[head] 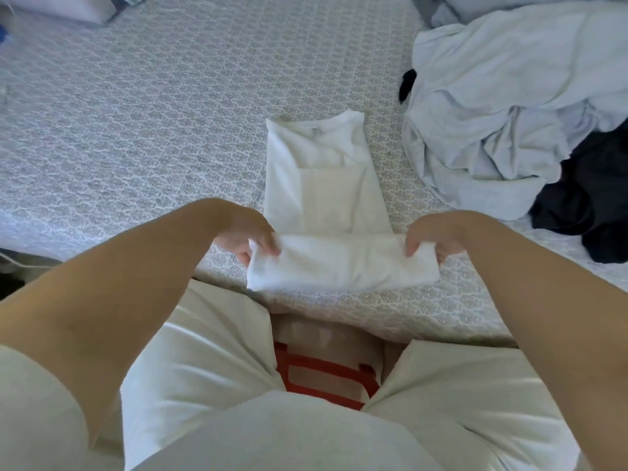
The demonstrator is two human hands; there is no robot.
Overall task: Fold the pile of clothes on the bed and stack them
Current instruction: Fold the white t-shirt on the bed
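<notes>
A: Head view is all I have. I count one white shirt (323, 185) in hand and no stack started that I can see. It lies near the bed's (136, 130) near edge, roughly mid-width, already narrowed into a long strip with the collar end pointing to the far edge.

B: And the hands?

A: My left hand (251, 241) pinches the left corner of the hem end, my right hand (431, 239) pinches the right corner. Fingers curled over the top, thumbs under the cloth. The hem end is raised and turned back toward the collar, so I'd judge this is the crosswise fold, partway over.

B: What's left, then?

A: Most of it. The pile (509, 113) sits toward the bed's right edge, crumpled and unfolded: pale blue-grey cloth on top, dark garments (591, 205) under its near side, a bit of black showing at its left. How many pieces, I cannot tell.

B: Materials?

A: The shirt looks like thin soft knit, limp, bright white, holding flat creases well. The pile's pale cloth is heavier-draped, with deep rounded folds. The bed cover is a quilted or woven print, small grey medallions on white, slightly bumpy, so I'd expect some grip under the cloth.
</notes>
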